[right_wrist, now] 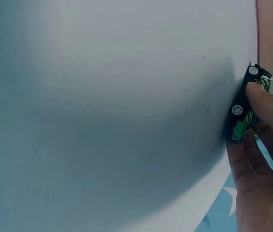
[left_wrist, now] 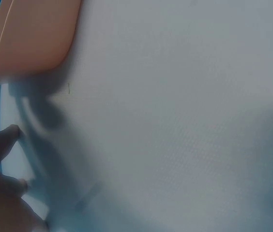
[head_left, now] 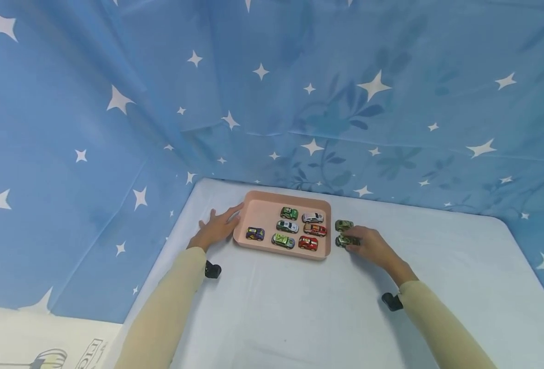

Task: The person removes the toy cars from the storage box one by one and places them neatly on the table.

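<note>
A pink tray [head_left: 263, 250] holds several small toy cars, with a dark blue one [head_left: 255, 233] alone at its left. My left hand [head_left: 214, 229] is at the tray's left side, fingers spread and fingertips right at the rim. In the left wrist view, the tray corner [left_wrist: 35, 43] shows above the fingers. Just right of the tray, my right hand [head_left: 372, 247] pinches a green toy car [right_wrist: 245, 108] between thumb and fingers. The right wrist view shows the car's wheels turned toward the camera. Beyond it stands another green toy car [head_left: 343, 225], outside the tray.
A white cloth [head_left: 272, 318] covers the table. Blue curtains [head_left: 272, 102] with white stars hang along the back and left. At the lower left lies a cream printed cloth [head_left: 18, 338]. Both wrists wear a small black camera.
</note>
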The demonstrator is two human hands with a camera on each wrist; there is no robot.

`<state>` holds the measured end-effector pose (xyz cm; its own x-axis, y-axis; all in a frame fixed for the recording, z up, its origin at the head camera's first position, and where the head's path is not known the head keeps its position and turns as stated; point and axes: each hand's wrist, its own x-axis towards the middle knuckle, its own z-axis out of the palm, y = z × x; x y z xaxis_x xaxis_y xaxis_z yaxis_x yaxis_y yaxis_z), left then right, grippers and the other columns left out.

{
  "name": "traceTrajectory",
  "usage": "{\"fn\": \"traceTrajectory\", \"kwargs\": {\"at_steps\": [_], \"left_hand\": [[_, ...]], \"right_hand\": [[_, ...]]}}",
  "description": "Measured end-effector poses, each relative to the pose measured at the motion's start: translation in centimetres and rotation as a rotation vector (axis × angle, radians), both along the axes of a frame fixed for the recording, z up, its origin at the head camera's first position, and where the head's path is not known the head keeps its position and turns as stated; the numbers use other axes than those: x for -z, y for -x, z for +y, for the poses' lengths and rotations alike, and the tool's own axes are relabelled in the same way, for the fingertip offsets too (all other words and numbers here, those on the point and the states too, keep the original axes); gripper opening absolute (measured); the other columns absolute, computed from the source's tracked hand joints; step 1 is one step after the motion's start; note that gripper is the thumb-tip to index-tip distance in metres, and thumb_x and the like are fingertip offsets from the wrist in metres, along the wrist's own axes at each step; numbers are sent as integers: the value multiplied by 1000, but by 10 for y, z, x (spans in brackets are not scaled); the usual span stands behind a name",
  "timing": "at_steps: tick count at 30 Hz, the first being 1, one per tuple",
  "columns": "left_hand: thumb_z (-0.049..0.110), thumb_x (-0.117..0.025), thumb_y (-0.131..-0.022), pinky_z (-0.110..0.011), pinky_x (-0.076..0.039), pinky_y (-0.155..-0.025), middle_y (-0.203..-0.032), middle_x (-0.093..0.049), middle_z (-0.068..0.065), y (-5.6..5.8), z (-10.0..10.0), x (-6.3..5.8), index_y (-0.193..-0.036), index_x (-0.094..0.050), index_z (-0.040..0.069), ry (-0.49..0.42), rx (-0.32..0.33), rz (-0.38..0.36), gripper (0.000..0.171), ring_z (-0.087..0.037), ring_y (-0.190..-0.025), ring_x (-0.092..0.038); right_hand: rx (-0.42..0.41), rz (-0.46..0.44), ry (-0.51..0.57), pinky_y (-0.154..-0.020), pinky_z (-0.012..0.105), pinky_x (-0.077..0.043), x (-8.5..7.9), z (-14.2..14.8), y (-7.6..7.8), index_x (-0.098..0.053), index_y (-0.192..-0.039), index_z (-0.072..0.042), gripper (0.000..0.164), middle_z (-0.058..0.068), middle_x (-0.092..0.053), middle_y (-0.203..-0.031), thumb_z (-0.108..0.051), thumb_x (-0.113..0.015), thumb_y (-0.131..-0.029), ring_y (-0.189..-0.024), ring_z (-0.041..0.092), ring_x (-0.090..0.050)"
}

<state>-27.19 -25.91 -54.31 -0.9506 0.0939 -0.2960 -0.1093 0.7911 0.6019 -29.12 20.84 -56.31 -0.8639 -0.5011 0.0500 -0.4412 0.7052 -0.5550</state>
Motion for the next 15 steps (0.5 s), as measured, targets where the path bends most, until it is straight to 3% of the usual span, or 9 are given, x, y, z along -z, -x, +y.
{"fn": "traceTrajectory", "kwargs": {"at_steps": [15], "left_hand": [[52, -35, -116, -78, 17, -115, -176, -26, -8, 1, 0, 0, -172, -25, 39, 3, -2, -10, 59, -52, -159, 15]], "right_hand": [[44, -28, 2, -108, 66, -48, 1, -1, -3, -70, -135, 5, 46, 27, -69, -133, -3, -84, -91, -127, 50, -62]]}}
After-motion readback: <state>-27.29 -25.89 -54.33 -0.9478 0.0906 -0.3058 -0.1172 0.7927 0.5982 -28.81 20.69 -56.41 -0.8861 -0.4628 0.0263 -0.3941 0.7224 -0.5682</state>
